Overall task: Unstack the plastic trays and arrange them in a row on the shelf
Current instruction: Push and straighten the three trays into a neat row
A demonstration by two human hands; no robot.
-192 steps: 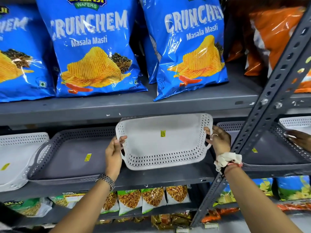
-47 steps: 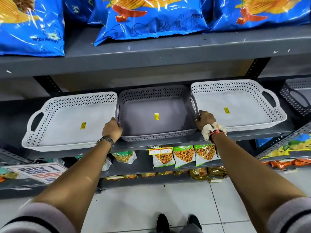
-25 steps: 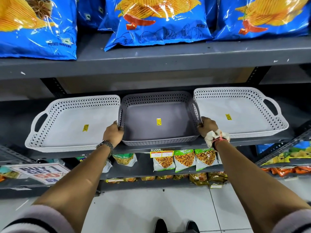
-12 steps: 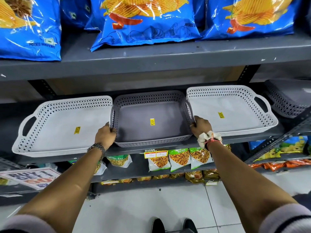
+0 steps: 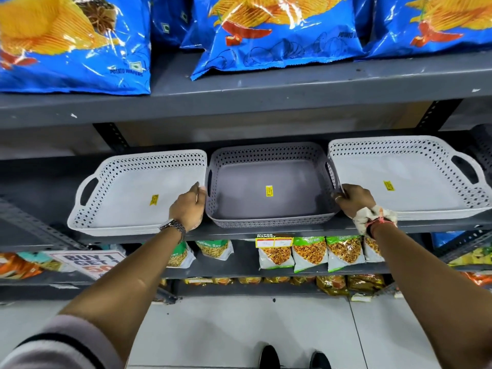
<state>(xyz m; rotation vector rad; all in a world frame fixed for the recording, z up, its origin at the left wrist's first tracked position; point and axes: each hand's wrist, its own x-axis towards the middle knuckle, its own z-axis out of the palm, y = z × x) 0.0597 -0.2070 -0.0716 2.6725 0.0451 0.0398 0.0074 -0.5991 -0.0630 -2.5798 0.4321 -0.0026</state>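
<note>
While both hands (image 5: 269, 206) grip grey tray (image 5: 266, 182) sides, three trays sit touching on grey shelf (image 5: 239, 230).

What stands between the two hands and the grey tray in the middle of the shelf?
Nothing visible. The left hand is at the left side of the grey tray, the right hand at its right side. The white trays sit close on either side.

Both arms reach forward, left hand (image 5: 187, 207) loosely curled, right hand (image 5: 355, 198) apparently gripping, fingers (image 5: 337, 196) hooked
</note>
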